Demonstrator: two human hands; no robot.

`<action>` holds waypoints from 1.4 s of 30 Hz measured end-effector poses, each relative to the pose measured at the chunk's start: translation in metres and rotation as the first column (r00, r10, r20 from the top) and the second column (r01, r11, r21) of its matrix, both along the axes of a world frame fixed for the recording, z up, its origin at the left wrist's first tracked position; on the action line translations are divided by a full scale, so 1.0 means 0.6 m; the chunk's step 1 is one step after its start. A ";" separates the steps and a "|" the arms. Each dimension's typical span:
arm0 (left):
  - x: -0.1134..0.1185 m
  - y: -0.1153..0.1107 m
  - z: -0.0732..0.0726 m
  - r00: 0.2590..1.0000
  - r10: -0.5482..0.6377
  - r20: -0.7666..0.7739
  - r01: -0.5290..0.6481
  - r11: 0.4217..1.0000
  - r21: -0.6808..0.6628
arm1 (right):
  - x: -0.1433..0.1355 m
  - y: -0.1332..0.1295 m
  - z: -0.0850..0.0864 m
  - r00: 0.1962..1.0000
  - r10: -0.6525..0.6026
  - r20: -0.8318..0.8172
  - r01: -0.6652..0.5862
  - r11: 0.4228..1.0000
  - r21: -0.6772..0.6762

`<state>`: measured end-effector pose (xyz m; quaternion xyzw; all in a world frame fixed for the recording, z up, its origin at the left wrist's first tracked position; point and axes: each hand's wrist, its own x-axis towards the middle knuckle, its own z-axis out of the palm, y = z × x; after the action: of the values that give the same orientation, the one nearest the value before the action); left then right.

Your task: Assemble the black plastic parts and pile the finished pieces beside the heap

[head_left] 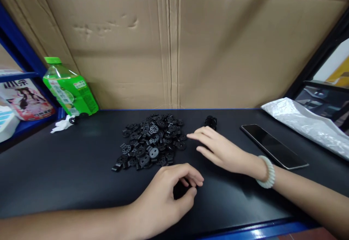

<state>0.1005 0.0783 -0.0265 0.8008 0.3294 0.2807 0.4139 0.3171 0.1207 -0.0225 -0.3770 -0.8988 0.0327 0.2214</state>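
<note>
- The heap of black parts (154,138) sits in front of you, mid-table and a little to your left, just beyond your left hand.
- Most of the parts lie loose in that heap; a small black cluster (211,121) stands apart, past your right hand. I'd judge the bulk is left to handle, with only that cluster possibly done.
- The parts point every way: each visible disc carries a short tab, and the one at the near-left edge aims its tab toward your left. The heap has no sharp long axis, though it trails toward you on the left.
- Your left hand (165,192) is loosely curled, thumb tip just apart from the fingers; you can't tell from here whether anything is tucked inside.
- Your right hand (222,149) is spread, palm down and holding nothing visible, index fingertip at the heap's right edge; contact can't be told.
- Farther right on the table (81,171) lie a phone (272,145) and a silvery packet (302,122); far left stands a green bottle (72,92), a white tissue (62,124) near its base.
</note>
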 end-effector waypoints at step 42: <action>-0.002 0.010 0.006 0.934 0.245 0.261 -0.164 0.940 -0.299 | -0.047 -0.052 -0.001 0.632 -0.186 -0.752 -0.354 0.794 -0.494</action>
<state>0.0991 0.0843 -0.0231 0.6466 0.3819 0.3906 0.5324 0.2889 0.0892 -0.0233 -0.3306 -0.6745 0.4840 0.4489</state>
